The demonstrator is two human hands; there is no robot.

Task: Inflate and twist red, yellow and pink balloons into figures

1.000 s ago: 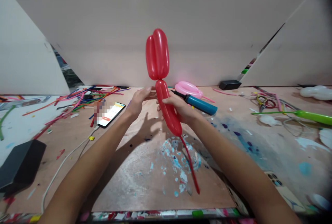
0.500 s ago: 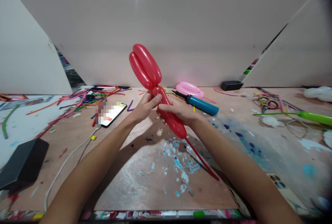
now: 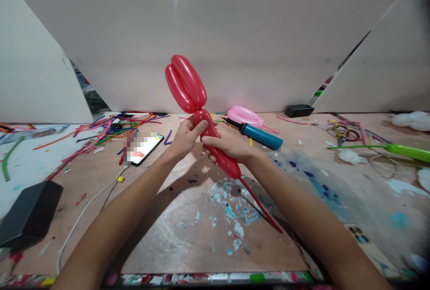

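A red modelling balloon (image 3: 188, 79) is held up over the middle of the table. Its upper end forms two long loops side by side, joined at a twist. Just below that twist, my left hand (image 3: 189, 136) is closed around the balloon, thumb on top. My right hand (image 3: 231, 143) grips the same balloon a little lower, its thumb across the front and fingers curled underneath. Between the two hands the red section looks squeezed. A thin uninflated red tail hangs from the lower end toward the right forearm.
Behind the hands lie a blue balloon pump (image 3: 262, 136) and a pink balloon (image 3: 246, 116). A phone (image 3: 148, 149) with a white cable rests at left, near many loose balloons. A black box (image 3: 32, 214) stands front left. A green balloon (image 3: 408, 152) lies right. White panels enclose the back.
Both hands and the red balloon have shifted very slightly left. The section between the hands now looks more pinched and bent than before.
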